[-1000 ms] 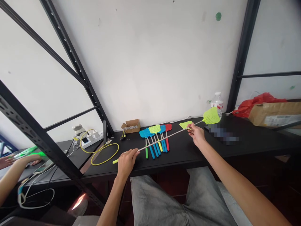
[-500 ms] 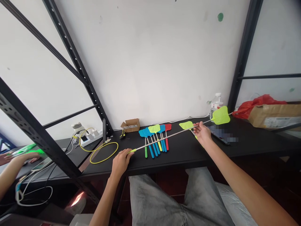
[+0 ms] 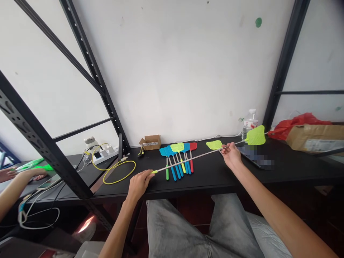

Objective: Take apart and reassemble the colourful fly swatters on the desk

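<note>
A yellow-green fly swatter (image 3: 256, 135) with a long, extended metal rod slants across in front of me. Its handle end is wrapped in my left hand (image 3: 140, 183), which hides most of the grip. Near the swatter's head, my right hand (image 3: 231, 154) pinches the rod, fingers closed. Behind the rod, a row of shorter fly swatters (image 3: 177, 147) lies fanned out on the black table, several blue, with a red, a yellow-green and a green handle among them. Another yellow-green swatter (image 3: 214, 144) lies left of my right hand, its handle hidden.
At the back stand a small cardboard box (image 3: 150, 143) and a water bottle (image 3: 250, 122). Left are a yellow cable (image 3: 119, 182) and a white power strip (image 3: 106, 156). A phone-like dark device (image 3: 252, 157) and a larger carton (image 3: 309, 138) lie right. Another person's arm (image 3: 18, 182) shows far left.
The swatter's head has turned a little about its rod and now looks narrower. Both hands keep their grip. The whole view has shifted slightly.
</note>
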Demonstrator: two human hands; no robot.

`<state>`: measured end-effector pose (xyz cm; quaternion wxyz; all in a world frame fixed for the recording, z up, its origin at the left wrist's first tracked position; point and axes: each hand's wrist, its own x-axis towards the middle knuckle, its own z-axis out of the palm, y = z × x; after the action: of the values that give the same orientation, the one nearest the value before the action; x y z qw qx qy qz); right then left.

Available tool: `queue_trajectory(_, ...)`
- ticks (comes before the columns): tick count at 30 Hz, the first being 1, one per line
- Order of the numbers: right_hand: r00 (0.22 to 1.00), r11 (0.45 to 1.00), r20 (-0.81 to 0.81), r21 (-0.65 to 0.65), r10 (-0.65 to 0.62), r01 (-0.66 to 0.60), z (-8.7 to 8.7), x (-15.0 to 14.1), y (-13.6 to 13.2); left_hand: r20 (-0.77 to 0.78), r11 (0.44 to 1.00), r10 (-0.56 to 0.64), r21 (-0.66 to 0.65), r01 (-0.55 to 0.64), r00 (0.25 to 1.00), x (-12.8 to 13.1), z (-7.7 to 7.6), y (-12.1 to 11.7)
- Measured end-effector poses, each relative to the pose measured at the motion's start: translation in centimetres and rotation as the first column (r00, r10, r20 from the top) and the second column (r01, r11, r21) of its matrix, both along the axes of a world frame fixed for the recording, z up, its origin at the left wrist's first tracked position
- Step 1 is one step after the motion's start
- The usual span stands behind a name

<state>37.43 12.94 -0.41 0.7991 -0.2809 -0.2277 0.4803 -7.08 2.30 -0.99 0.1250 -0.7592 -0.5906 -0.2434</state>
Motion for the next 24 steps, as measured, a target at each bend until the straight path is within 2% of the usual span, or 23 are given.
queue_trajectory(5,1.000,0.998,0.005,0.054,0.016,-0.016,0.9,-0.6,-0.5,0.020,0.996,-0.066,0.068,0.065,0.998,0.7,-0.2,0.0)
queue_trajectory(10,0.998,0.995,-0.064,0.101,0.011,-0.005,1.5,-0.5,-0.7,0.029,0.988,-0.114,0.110,0.110,0.993,1.7,0.4,0.1)
queue_trajectory(17,0.996,0.991,-0.089,0.133,-0.001,0.013,1.3,-0.3,-0.9,0.053,0.988,-0.126,0.092,0.121,0.991,3.1,1.1,-0.2)
queue_trajectory(24,0.998,0.989,-0.065,0.146,0.016,-0.006,1.6,-2.2,-1.7,0.076,0.986,-0.166,0.048,0.162,0.983,6.1,1.5,-0.5)
